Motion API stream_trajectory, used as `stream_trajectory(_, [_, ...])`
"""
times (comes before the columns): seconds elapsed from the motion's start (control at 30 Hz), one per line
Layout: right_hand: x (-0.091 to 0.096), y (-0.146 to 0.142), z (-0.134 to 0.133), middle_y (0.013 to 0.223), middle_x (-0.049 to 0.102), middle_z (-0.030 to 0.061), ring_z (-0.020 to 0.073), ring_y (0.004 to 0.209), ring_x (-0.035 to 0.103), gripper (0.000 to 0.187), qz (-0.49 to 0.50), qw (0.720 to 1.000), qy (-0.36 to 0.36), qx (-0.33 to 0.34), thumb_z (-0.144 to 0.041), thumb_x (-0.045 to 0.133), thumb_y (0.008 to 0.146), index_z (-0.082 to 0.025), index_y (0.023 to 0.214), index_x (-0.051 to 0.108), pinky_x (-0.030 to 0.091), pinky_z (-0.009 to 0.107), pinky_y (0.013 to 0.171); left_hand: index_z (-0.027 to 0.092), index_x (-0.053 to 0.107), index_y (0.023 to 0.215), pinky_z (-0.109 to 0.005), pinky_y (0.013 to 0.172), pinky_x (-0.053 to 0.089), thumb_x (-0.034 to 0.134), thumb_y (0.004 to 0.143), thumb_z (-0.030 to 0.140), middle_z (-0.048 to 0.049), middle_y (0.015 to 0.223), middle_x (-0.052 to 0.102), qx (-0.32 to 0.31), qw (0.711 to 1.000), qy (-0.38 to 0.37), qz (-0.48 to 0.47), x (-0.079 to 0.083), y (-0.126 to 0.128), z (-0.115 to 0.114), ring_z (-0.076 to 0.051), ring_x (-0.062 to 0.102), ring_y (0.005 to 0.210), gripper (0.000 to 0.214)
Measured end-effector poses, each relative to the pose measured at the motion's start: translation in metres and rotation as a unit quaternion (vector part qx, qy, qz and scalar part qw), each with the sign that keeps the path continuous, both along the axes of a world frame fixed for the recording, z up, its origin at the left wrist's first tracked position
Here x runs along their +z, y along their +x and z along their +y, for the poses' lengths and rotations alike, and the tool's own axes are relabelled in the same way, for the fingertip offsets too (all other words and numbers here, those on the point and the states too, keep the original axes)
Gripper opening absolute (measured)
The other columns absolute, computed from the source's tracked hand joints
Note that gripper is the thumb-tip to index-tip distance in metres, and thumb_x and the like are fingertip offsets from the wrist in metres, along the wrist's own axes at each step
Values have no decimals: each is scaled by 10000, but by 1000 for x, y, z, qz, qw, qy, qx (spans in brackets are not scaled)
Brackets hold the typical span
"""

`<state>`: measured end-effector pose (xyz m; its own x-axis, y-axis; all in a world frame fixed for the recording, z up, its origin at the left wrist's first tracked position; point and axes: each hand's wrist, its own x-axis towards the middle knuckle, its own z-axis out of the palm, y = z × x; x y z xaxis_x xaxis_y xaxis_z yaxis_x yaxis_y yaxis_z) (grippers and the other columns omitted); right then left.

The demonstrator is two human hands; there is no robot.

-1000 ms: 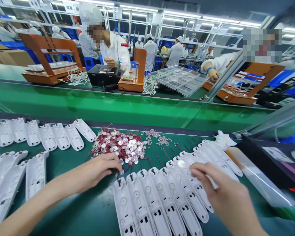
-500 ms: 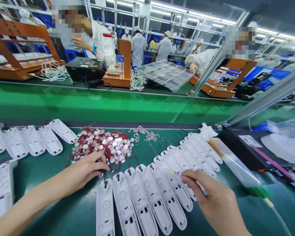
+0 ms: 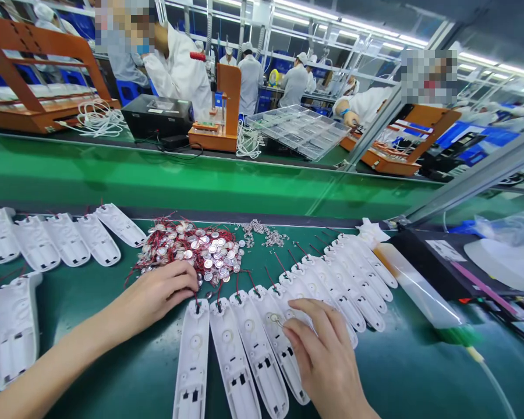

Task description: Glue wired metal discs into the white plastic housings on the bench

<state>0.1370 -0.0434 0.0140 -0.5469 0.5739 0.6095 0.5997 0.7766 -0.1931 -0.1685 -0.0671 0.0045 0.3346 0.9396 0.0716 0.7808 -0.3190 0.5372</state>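
Apparently placing a disc (image 3: 274, 318)

It lies over a white shell (image 3: 276, 338), just beyond thumb and index of the right hand (image 3: 327, 343); pinch unclear. Left hand (image 3: 163, 291) fingers bunch beside the heap (image 3: 216, 250), grip hidden. Next calls for gentle, level seating.

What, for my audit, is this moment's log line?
left hand: at red-wired silver disc heap; right hand: over long white plastic shells; grips: unclear
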Motion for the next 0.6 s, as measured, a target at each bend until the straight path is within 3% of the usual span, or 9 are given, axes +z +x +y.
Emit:
stream_trajectory(0.13, [3,-4,0,942,605,81,213,886,539,155,13,1000,9,0,-91,467,864,-173,792,577,473,358,726,196,616,845,-252,725,434,358,916,237,-41,851,596,2,1000,0,14,4,5,-3,-145,561,786,271])
stream_trajectory(0.27, [11,-6,0,852,616,59,192,805,542,175,44,999,1,6,-71,463,845,-177,784,588,471,333,695,211,576,969,-236,698,437,412,859,228,-48,960,578,18,999,-21,17,14,2,-14,-149,563,799,198])
stream_trajectory(0.37, [16,-4,-1,812,619,39,181,787,547,181,50,999,-6,12,-64,467,838,-186,798,593,469,321,702,212,566,872,-225,590,414,575,741,298,-10,819,587,67,987,-138,47,23,4,-36,-143,539,658,157])
stream_trajectory(0.43, [20,-2,0,803,623,33,180,782,558,175,45,999,-3,12,-74,468,839,-192,803,592,470,317,698,210,577,752,-217,535,378,639,663,283,15,696,593,104,958,-261,59,26,14,-56,-145,533,600,131])
stream_trajectory(0.53, [23,1,2,785,627,22,175,754,568,171,43,999,3,10,-93,462,846,-203,802,586,471,314,682,208,612,697,-193,458,331,597,656,226,24,637,603,125,910,-396,12,22,42,-80,-128,530,532,48])
stream_trajectory(0.6, [23,3,2,777,626,20,173,740,564,167,50,999,1,13,-94,464,845,-201,799,583,471,313,675,207,624,717,-179,404,299,549,690,232,31,604,589,134,900,-413,-37,17,62,-86,-105,500,470,83])
